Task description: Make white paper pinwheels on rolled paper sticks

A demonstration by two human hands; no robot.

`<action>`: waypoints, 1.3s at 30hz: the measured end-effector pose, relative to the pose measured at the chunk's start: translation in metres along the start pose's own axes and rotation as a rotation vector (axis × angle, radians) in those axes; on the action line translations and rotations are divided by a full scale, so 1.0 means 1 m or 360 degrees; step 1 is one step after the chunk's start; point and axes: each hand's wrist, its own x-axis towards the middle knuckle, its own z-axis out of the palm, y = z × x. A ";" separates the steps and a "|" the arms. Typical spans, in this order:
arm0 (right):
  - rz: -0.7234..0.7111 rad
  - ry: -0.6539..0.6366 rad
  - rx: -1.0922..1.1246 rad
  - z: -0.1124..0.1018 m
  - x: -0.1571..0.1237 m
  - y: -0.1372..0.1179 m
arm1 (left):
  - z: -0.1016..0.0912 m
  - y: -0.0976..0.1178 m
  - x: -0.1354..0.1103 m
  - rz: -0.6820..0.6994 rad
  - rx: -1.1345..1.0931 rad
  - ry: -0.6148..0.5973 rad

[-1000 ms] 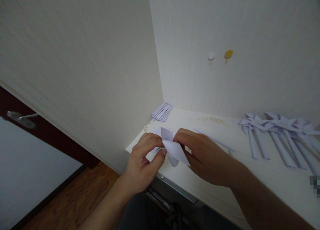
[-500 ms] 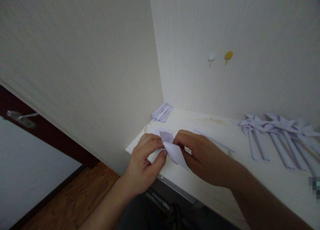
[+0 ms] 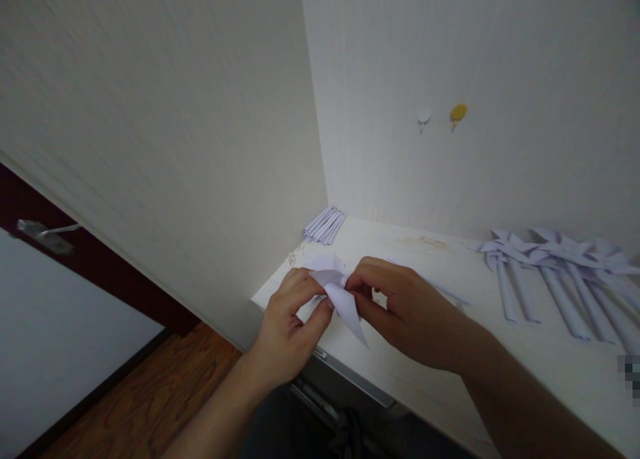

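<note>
A white paper pinwheel head with curled blades is between my two hands, just above the white desk. My left hand pinches its left side between thumb and fingers. From the right, my right hand closes its fingertips on the paper near the middle; the exact grip is partly hidden. Behind the pinwheel head, more white paper lies on the desk. A thin rolled paper stick rests beyond my right hand, partly covered by it.
Several finished paper pinwheels on rolled sticks lie at the right. A bundle of paper rolls sits in the back corner. Two hooks, one white and one yellow, are on the wall. A door handle shows at left.
The pinwheel head has turned and tilted in my fingers, its upper blade now lying lower and leaning left. My right hand has shifted slightly; both hands keep hold of the paper.
</note>
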 end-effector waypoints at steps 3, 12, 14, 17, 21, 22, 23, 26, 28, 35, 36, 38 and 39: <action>-0.0017 -0.0012 -0.0035 0.000 0.000 0.000 | -0.001 0.001 0.000 0.0019 0.0017 -0.0037; 0.0063 0.0009 -0.0003 0.000 0.001 -0.004 | -0.003 0.001 0.002 0.0053 0.0097 -0.0105; 0.0092 0.0008 0.0012 0.001 0.001 -0.003 | -0.003 0.000 0.002 0.0066 0.0104 -0.0107; 0.0129 0.0010 0.0025 0.003 0.001 -0.002 | -0.002 -0.001 0.001 0.0089 0.0114 -0.0112; 0.0171 0.0012 0.0054 0.005 0.003 -0.002 | -0.002 -0.001 0.002 0.0105 0.0140 -0.0135; 0.0182 0.0013 0.0058 0.005 0.003 -0.002 | -0.002 -0.001 0.003 0.0105 0.0147 -0.0141; 0.0191 0.0014 0.0059 0.005 0.004 -0.003 | -0.002 -0.001 0.003 0.0101 0.0154 -0.0147; 0.0223 0.0001 0.0059 0.006 0.005 -0.003 | -0.002 0.000 0.002 0.0080 0.0176 -0.0165; 0.0246 -0.0008 0.0053 0.007 0.005 -0.003 | -0.002 0.001 0.003 0.0061 0.0189 -0.0182; 0.0225 -0.0026 0.0064 0.004 0.003 -0.004 | -0.001 0.002 0.003 0.0010 0.0142 -0.0190; 0.0214 -0.0026 0.0088 0.003 0.003 -0.004 | -0.001 0.001 0.003 -0.0008 0.0106 -0.0172; 0.0193 0.0015 0.0155 -0.001 0.003 -0.003 | -0.001 -0.003 0.002 -0.0069 -0.0009 -0.0115; 0.0193 0.0068 0.0193 -0.003 0.002 -0.001 | -0.001 -0.005 0.002 -0.0122 -0.0088 -0.0089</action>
